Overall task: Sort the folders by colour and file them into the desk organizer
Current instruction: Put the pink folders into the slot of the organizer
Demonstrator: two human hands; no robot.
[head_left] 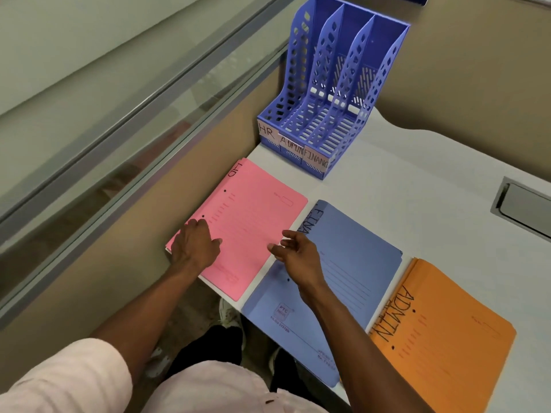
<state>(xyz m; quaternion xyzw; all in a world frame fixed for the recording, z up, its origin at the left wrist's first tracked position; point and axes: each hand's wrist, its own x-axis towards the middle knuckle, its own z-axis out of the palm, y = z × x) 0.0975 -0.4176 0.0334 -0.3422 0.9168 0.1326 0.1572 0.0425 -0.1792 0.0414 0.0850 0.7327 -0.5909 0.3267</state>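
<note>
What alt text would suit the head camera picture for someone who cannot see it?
A person's left hand rests on a pink pile of folders and the right hand hovers by its edge. A blue pile and an orange pile lie alongside on a desk, before an empty three-slot organizer.

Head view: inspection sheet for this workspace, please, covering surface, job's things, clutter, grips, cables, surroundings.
Surface: white desk top; folders overhang its near edge.
Job's things: pink paper folders, blue paper folders and orange paper folders marked ADMIN lie flat side by side; blue plastic three-slot desk organizer, labelled HR, ADMIN, FINANC, holds no folders.
Clutter: nothing seen.
Grips: left hand rests on pink folders, fingers bent; right hand open above pink-blue seam, holding nothing.
Cables: nothing seen.
Surroundings: beige partition, grey-framed glass panel left, grey metal hatch in desk.
</note>
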